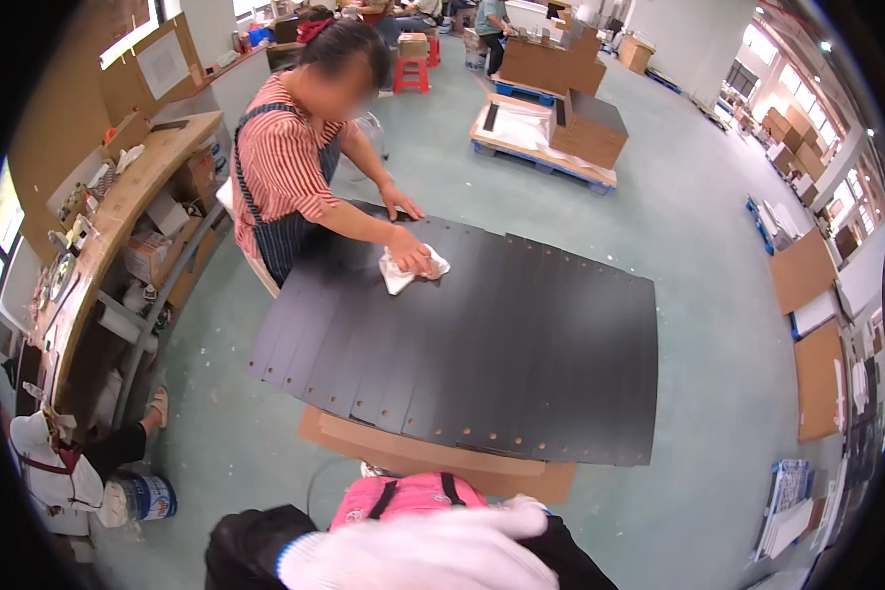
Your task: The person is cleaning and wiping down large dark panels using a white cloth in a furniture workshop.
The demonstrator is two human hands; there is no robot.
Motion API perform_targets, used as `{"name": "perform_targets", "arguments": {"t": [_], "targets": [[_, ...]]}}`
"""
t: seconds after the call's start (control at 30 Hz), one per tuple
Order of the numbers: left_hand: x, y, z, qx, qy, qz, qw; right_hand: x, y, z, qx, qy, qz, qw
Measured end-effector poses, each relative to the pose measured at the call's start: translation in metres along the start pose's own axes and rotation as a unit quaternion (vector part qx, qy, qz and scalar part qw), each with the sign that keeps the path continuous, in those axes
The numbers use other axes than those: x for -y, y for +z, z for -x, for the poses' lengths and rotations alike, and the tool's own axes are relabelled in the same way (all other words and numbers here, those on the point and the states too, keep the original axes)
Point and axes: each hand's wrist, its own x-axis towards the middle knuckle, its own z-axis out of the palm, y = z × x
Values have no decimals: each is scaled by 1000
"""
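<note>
The black panels (482, 344) lie side by side just beyond me, long axes running near to far. My white-gloved hand (423, 551) hangs nearest their near edge; which hand, or its grip, I cannot tell. A co-worker's hand (410, 252) presses a white cloth (400, 272) at the far left.

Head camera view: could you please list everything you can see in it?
black panels: many, black, side by side at centre
cardboard sheet: one, brown, under the panels' near edge
white cloth: one, under a co-worker's hand on the panels
red stool: one, far back
pallet: one, carrying brown boxes, back
workbench: one, wooden, left
pink bag: one, bottom edge
gloved hand: one, white, bottom edge, probably the left
</note>
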Motion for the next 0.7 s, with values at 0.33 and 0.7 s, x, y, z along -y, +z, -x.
{"name": "perform_targets", "arguments": {"t": [0.33,0.7], "targets": [[-19,39,-11,-91,-30,164,982,-36,37,-52,-151,-33,-89,984],[-31,66,-11,-176,-248,-182,935,-73,107,-157,-157,-21,-123,980]]}}
